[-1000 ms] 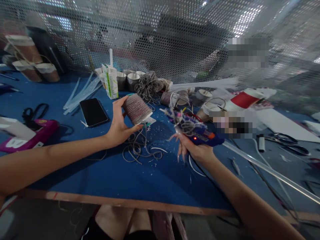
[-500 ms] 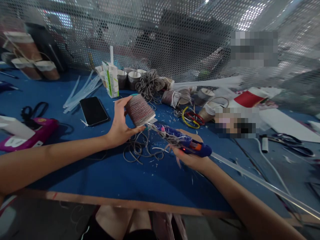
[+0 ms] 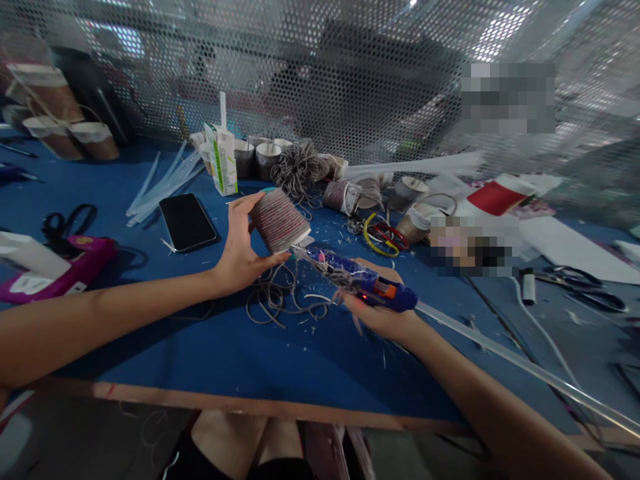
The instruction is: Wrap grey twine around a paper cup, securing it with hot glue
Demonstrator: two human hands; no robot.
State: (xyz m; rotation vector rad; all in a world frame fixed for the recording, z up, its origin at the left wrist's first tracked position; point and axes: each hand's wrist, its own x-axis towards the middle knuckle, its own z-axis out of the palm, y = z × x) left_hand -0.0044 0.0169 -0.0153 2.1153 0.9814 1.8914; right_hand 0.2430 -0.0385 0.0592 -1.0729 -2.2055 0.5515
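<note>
Diagonally, glue gun (image 3: 357,279) nozzle points up-left at cup (image 3: 278,220).

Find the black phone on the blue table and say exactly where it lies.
In the head view, the black phone lies flat on the blue table, left of the left hand, with the green-and-white carton behind it.

Glue gun (image 3: 361,281): swung down from raised and level with the cups, nozzle now at the cup's rim.
Right hand (image 3: 383,313): lowered, drawn nearer the cup (image 3: 278,220).
Yellow loop (image 3: 379,237): uncovered.
</note>
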